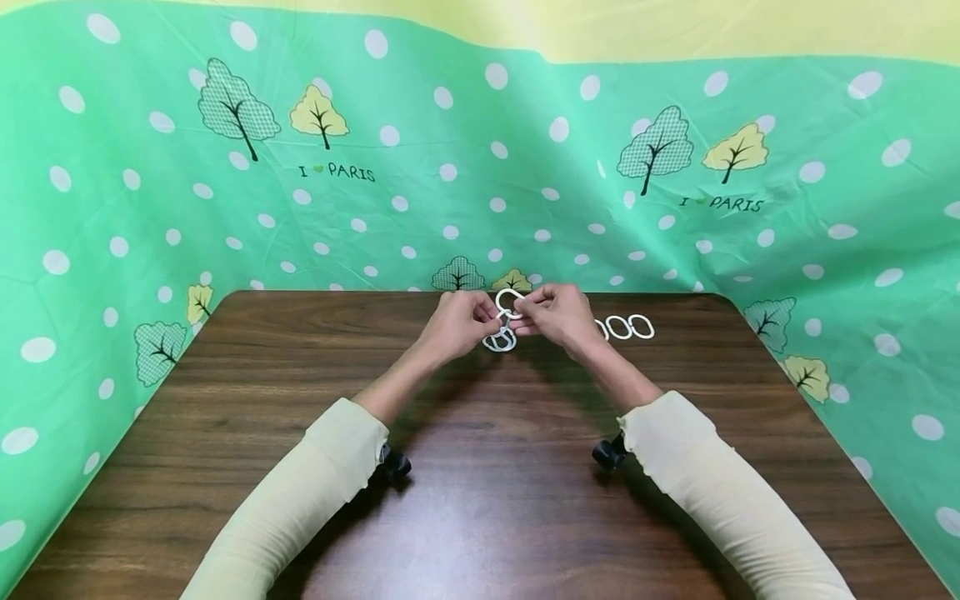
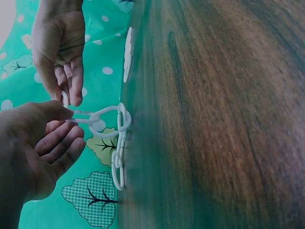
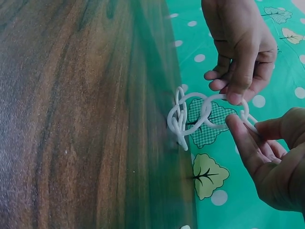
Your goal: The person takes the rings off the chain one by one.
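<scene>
Above the far part of the table, my left hand [image 1: 463, 323] pinches a white oval link [image 3: 206, 112] between thumb and fingers. More white links [image 2: 128, 119] hang from it as a joined chain, the lowest ones at the tabletop. Close by on the right, my right hand [image 1: 558, 317] pinches another white link [image 1: 498, 302] with thumb and fingertips. In the right wrist view this link meets the one in the left hand. Fingers hide part of the contact, so I cannot tell whether the two are fully joined.
Several loose white links [image 1: 652, 327] lie in a row on the brown wooden table [image 1: 480, 500], right of my right hand and partly hidden by it. A green dotted cloth [image 1: 480, 183] hangs behind and beside the table. Dark wrist devices [image 1: 609, 454] sit under both sleeves.
</scene>
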`<state>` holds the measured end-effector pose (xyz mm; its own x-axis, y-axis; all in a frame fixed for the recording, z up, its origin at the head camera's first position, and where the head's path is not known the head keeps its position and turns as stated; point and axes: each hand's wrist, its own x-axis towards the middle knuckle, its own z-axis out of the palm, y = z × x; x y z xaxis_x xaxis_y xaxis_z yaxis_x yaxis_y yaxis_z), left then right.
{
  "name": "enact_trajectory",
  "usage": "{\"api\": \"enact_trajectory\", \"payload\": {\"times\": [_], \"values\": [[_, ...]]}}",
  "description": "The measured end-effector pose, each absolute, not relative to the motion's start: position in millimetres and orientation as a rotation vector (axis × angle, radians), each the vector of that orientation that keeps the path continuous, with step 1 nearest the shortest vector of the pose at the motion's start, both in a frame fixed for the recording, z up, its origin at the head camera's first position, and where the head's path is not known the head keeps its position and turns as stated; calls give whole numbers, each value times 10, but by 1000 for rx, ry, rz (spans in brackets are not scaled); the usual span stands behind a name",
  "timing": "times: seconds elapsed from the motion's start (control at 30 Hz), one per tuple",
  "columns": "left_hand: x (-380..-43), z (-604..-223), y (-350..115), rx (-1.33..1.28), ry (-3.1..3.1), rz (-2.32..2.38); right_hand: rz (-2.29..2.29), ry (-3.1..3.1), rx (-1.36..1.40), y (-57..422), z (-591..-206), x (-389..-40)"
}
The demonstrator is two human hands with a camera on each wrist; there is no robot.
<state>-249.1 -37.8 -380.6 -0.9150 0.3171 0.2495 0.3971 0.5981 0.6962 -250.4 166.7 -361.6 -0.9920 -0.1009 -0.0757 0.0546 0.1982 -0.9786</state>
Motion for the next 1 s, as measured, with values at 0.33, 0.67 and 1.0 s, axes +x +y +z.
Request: {"api": "enact_trajectory", "payload": {"times": [0.33,0.67,1.0], "values": [[-2474,-3740,-369,-587,-2760,-1210,-1855,2384,25,1662,-3644,-2528],[-2477,-3750,-374,-562,-2759,-1229,-1817,2413,77,1627,-3682,-2538],[-2478,-3739,-370,-548,-2775,-1217,-1849,2321,137,1639,-3733,-2588]]}}
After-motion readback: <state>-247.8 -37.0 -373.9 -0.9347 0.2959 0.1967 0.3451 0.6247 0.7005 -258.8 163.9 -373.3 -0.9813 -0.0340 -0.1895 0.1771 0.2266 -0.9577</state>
